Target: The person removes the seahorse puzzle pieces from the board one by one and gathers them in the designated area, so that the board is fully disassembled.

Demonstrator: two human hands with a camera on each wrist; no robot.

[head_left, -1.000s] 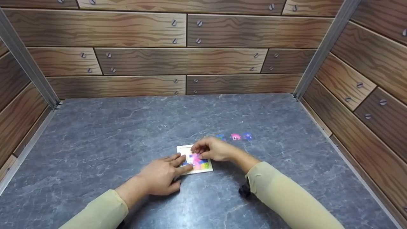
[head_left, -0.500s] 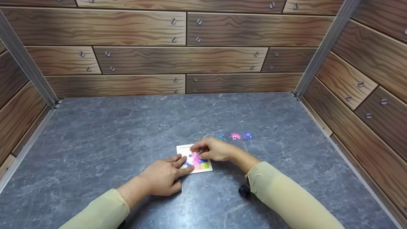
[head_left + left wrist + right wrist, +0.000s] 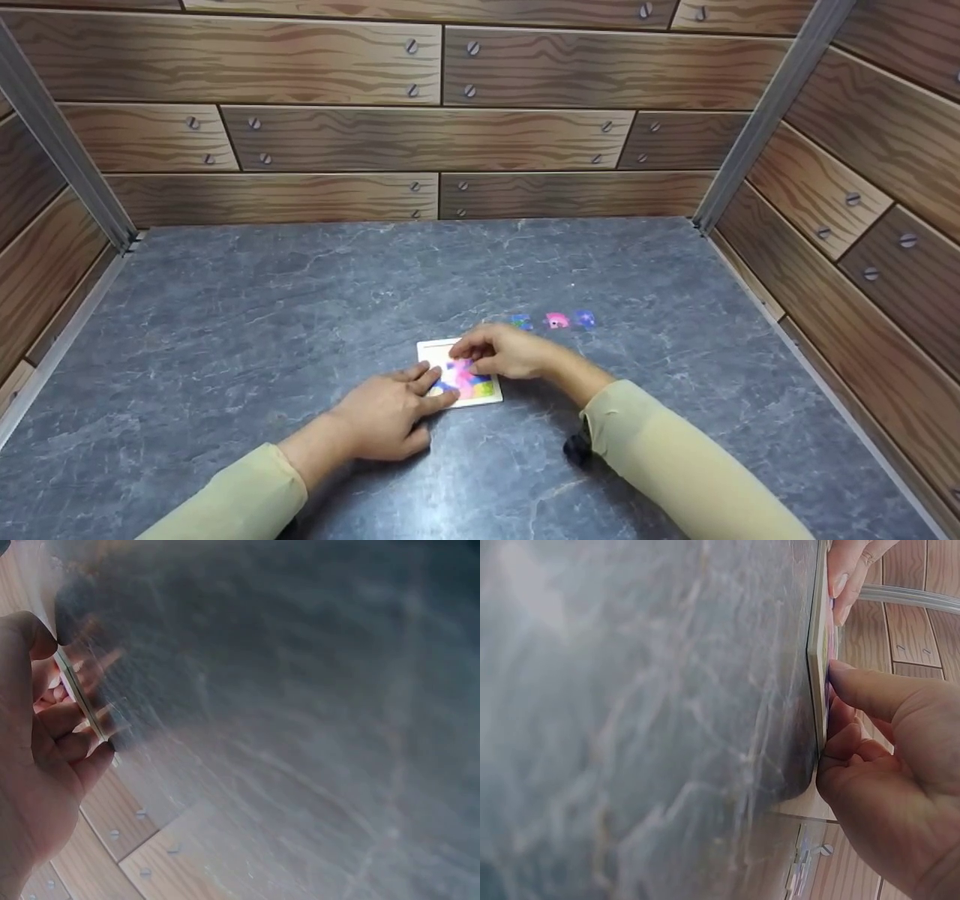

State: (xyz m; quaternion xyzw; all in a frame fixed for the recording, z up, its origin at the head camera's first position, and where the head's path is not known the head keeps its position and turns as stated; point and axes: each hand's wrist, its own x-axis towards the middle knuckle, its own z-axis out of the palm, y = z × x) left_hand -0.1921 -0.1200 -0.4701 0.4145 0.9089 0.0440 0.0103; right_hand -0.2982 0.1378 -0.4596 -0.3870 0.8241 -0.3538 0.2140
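Observation:
A small jigsaw puzzle in a white frame lies flat on the grey table, partly filled with pink, blue and yellow pieces. From the left, my left hand rests on it, fingers spread across the frame's left side and the thumb on the table just off its near edge. My right hand is over its upper right part, with curled fingers and thumb pinching at a puzzle piece mostly hidden beneath them. In the right wrist view the right thumb meets the puzzle's face, seen edge-on.
Beyond the right hand, several loose pieces lie in a row: a blue-green one, a pink one with an eye and a blue one. Wood-patterned walls enclose the table at the back and sides.
Both hands stay almost in place on the puzzle. The left thumb shifts very slightly right; the loose pieces lie as before.

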